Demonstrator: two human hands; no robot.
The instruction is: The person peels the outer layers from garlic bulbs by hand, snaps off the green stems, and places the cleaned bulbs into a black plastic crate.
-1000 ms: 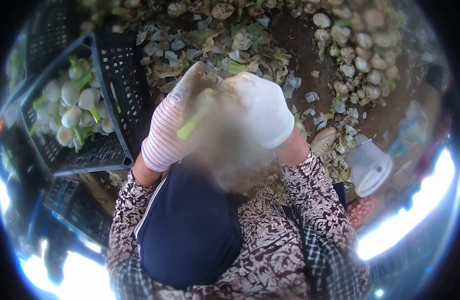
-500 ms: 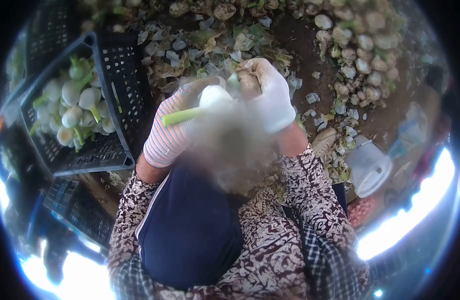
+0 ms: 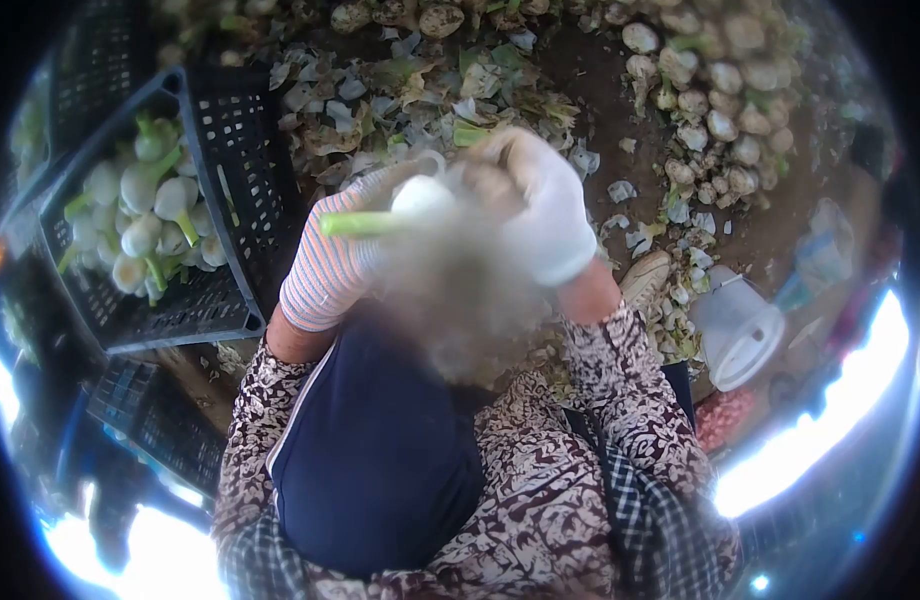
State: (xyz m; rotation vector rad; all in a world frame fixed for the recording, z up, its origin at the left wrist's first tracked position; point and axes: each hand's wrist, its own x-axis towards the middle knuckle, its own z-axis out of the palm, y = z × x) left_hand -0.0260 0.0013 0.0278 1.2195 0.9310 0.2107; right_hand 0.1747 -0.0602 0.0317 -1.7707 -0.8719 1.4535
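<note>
My left hand, in a striped knit glove, is closed around a white garlic bulb. The bulb's cut green stem points left across the glove. My right hand, in a white glove with soiled fingertips, is curled in close to the bulb's right side. A blurred patch in the middle of the view covers part of both hands. What the right fingers pinch, if anything, is hidden.
At left stands a black plastic crate holding several cleaned bulbs. Peeled skins litter the ground ahead. Unpeeled bulbs are heaped at upper right. A white bucket lies at right, near a shoe.
The bulb has shifted slightly left, and its stem now lies more level. My right hand has dropped slightly, its fingers still curled. A pale green scrap now shows on the ground beyond the hands.
</note>
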